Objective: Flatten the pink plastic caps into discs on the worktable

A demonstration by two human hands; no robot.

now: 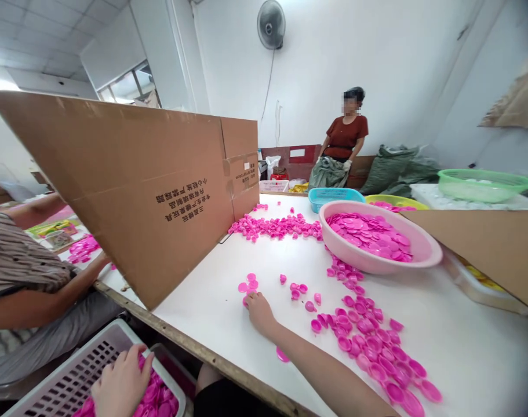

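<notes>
The right hand [258, 311] reaches leftward across the white counter [463, 347]. Its forearm lies low over the surface, palm down and knuckles up. Its fingers curl onto a small cluster [248, 285] of pink caps in the middle of the near counter. The fingertips are hidden, so I cannot tell whether the grip pinches a cap. The left hand [121, 385] is below the counter's near edge, in a white basket [64, 379] at the near left. Its fingers lie loosely spread on the pink caps [159, 398] piled there, and its grip pinches nothing.

Right of the right hand a loose trail [368, 341] of caps runs from the near right up to a pink basin [420, 258] filled with flat pink discs. A heap [276, 226] of caps lies farther along the counter. A tall cardboard wall [150, 191] stands on the left and screens off a co-worker [24, 272] in a striped sleeve. A cardboard flap [494, 249] leans in at the right.

Beyond the basin sit a teal basket [333, 197] and a green basket [485, 184]. At the far end a person [345, 136] stands by grey-green sacks [394, 168], under a fan [271, 23] on the white wall.
</notes>
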